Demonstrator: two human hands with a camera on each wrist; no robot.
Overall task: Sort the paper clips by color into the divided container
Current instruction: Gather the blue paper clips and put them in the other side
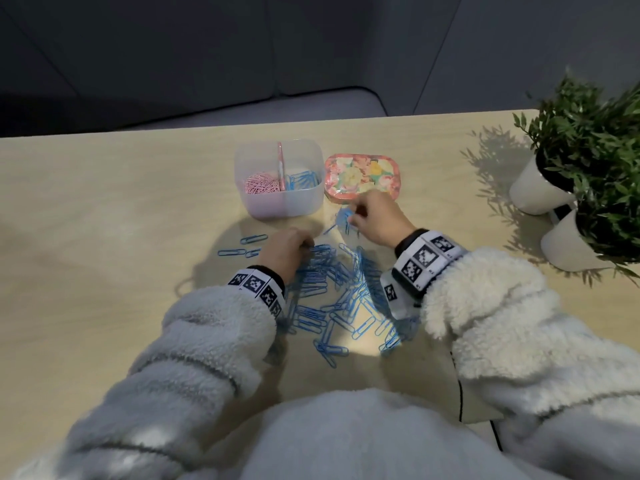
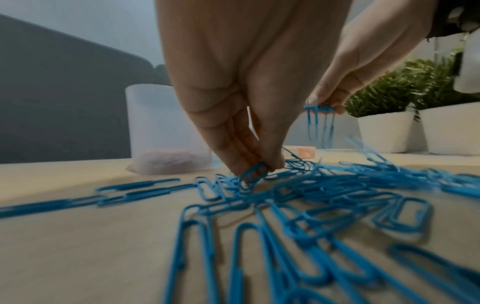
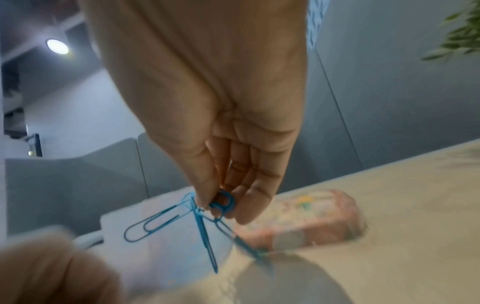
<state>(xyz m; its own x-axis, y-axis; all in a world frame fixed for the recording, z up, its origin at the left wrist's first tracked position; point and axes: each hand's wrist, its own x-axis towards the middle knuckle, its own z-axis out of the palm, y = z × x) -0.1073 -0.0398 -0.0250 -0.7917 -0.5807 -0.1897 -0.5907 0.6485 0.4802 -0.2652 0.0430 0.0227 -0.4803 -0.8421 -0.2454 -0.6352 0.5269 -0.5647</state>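
Observation:
A heap of blue paper clips [image 1: 341, 296] [image 2: 298, 197] lies on the wooden table between my arms. My left hand [image 1: 289, 251] [image 2: 249, 164] reaches down into the heap's far edge and pinches a blue clip [image 2: 253, 174] still touching the table. Above the table my right hand [image 1: 372, 216] [image 3: 221, 203] pinches a small bunch of blue clips [image 3: 200, 224] [image 2: 319, 121] that dangles near the container. The translucent divided container [image 1: 280, 202] [image 2: 153, 123] holds pink clips [image 1: 261, 183] on its left and blue clips [image 1: 304, 178] on its right, split by a pink divider.
A floral lid [image 1: 362, 174] [image 3: 311, 220] lies right of the container. Three loose blue clips [image 1: 246, 245] sit left of the heap. Two potted plants in white pots [image 1: 568, 202] [image 2: 420, 125] stand at the table's right edge. A dark sofa lies beyond the far edge.

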